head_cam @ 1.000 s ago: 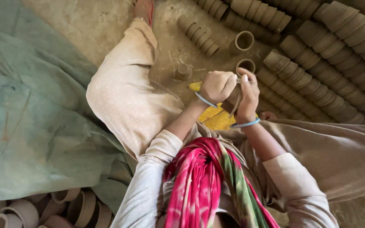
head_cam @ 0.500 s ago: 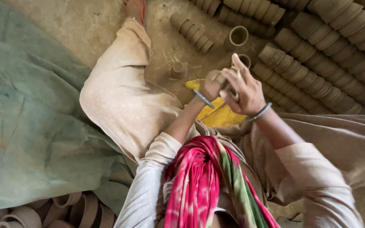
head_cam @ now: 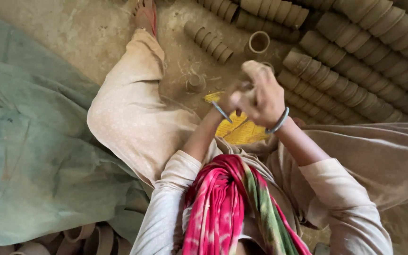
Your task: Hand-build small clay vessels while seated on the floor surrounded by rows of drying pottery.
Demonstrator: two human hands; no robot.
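Note:
My two hands meet above my lap, blurred by motion. The back of my right hand (head_cam: 260,94) faces the camera, its fingers curled down over my left hand (head_cam: 230,100), which is mostly hidden beneath it. Each wrist wears a thin metal bangle. I cannot tell what, if anything, sits between the hands. A yellow sheet (head_cam: 242,133) lies on my lap just below them. A small clay cup (head_cam: 196,83) stands on the dirt floor a little beyond my left hand.
Rows of nested clay cups (head_cam: 350,80) lie on the ground ahead and to the right. One cup (head_cam: 259,42) stands upright beyond them. A green cloth (head_cam: 29,141) covers the left side, with more clay cups (head_cam: 86,233) at its lower edge. A pink scarf (head_cam: 227,208) hangs from me.
My hands have shifted slightly right and nearer the camera. The right hand's fingers, spread half a second ago, now curl over the left hand.

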